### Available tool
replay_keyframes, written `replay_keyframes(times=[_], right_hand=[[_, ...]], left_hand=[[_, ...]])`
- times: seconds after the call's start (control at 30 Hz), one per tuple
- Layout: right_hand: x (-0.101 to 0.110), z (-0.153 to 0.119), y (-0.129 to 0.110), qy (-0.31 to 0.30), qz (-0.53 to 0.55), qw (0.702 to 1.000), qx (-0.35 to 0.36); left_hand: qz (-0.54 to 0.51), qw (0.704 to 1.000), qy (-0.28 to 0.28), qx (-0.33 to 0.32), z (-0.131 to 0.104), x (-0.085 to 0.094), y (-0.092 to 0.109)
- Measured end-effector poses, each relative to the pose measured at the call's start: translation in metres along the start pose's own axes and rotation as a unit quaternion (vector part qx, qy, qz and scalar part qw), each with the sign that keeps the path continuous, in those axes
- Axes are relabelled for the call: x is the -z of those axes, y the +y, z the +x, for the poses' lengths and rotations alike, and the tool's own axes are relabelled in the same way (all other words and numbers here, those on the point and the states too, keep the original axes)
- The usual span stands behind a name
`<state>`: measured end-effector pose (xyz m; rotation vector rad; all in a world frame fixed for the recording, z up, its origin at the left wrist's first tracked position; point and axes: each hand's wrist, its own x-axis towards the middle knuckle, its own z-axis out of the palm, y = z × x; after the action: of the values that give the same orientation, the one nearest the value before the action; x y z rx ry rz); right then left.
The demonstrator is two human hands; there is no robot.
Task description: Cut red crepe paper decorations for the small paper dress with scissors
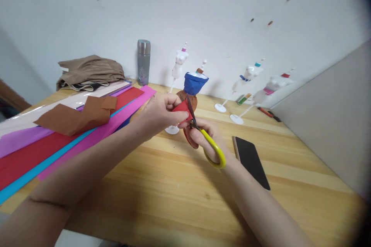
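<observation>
Between the fingers of my left hand (164,114) is a small piece of red paper (183,109), pinched near its edge. My right hand (209,139) grips yellow-handled scissors (216,152), whose dark blades lie against the red piece, pointing up and away. Just behind my hands stands a mini mannequin dressed in a blue top (196,84) and a brown skirt (192,102), partly hidden by my fingers and the blades. A reddish-brown rounded strip shows below my hands; I cannot tell what it belongs to.
Coloured sheets (116,123) and folded brown cloth (91,71) lie at left. A steel flask (143,63) stands at the back. Other white mannequins (179,60) stand behind, two tilted-looking ones at right near a glue stick (245,98). A black phone (251,162) lies right.
</observation>
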<state>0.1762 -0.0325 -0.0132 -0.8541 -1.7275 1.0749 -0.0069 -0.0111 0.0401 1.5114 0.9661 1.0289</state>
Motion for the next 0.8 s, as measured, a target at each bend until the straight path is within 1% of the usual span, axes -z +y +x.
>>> replay_keyframes(times=[0.17, 0.3, 0.43, 0.6, 0.7, 0.8], right_hand=[[0.0013, -0.0001, 0.0014, -0.007, 0.007, 1.0, -0.008], [0.0019, -0.0011, 0.0029, -0.009, 0.011, 1.0, -0.014], [0.0007, -0.0008, 0.0011, 0.01, 0.0, 1.0, -0.009], [-0.0001, 0.0007, -0.0009, 0.005, -0.01, 1.0, 0.007], [0.0017, -0.0005, 0.0032, -0.003, 0.003, 1.0, 0.001], [0.0028, -0.0021, 0.0072, -0.018, 0.033, 0.999, 0.002]], left_hand=[[0.003, 1.0, -0.002, -0.019, 0.0015, 0.001, -0.0017], [-0.004, 1.0, -0.008, -0.003, 0.0007, 0.0021, 0.0005], [-0.03, 0.999, -0.024, 0.017, 0.0004, 0.0034, 0.0038], [-0.051, 0.998, -0.005, 0.024, -0.0002, 0.0015, 0.004], [-0.032, 0.999, 0.008, 0.018, -0.0004, 0.0007, 0.003], [-0.007, 1.0, 0.007, -0.001, -0.0006, 0.0011, 0.0017]])
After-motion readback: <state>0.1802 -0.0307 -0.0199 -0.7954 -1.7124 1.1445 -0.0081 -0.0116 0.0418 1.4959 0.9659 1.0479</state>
